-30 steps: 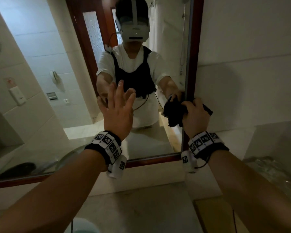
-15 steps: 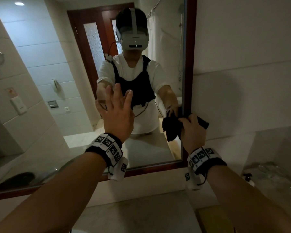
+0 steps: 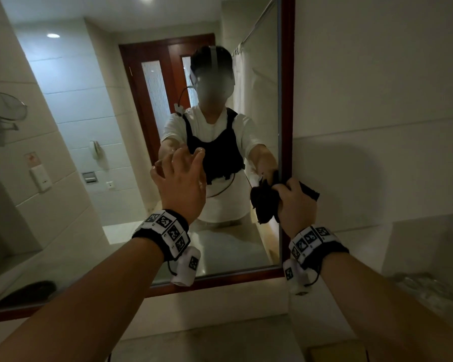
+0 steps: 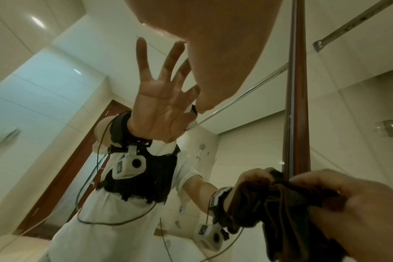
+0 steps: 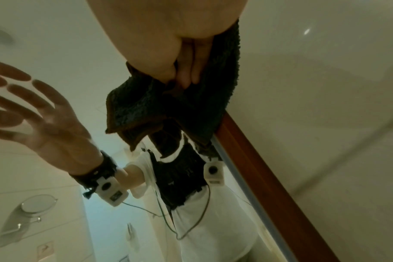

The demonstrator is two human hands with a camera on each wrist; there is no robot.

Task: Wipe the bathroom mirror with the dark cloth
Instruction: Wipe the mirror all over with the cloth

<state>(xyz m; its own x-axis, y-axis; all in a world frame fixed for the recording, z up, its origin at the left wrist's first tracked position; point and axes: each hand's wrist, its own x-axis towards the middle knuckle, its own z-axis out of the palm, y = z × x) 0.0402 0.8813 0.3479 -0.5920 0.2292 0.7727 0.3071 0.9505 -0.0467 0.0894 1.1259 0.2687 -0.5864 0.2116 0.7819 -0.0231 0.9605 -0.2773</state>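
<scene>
The bathroom mirror (image 3: 89, 142) has a red-brown wooden frame (image 3: 288, 100). My right hand (image 3: 296, 202) grips the bunched dark cloth (image 3: 263, 202) and holds it against the glass at the mirror's right edge, partly over the frame. The right wrist view shows fingers curled into the cloth (image 5: 168, 106) beside the frame (image 5: 269, 168). My left hand (image 3: 179, 165) is raised in front of the glass with straight, spread fingers and holds nothing. In the left wrist view its fingertips (image 4: 180, 35) seem to meet their reflection; the cloth (image 4: 292, 212) is at lower right.
A pale stone counter (image 3: 207, 340) runs below the mirror. Clear glassware or plastic (image 3: 429, 288) sits on the right of the counter, and a tan object (image 3: 335, 351) lies at the bottom edge. A white tiled wall (image 3: 377, 100) adjoins the mirror's right side.
The view has tilted upward, so more of the mirror's upper part shows. My right hand stays with the cloth at the mirror's right edge, shifting slightly. My left hand stays up by the glass.
</scene>
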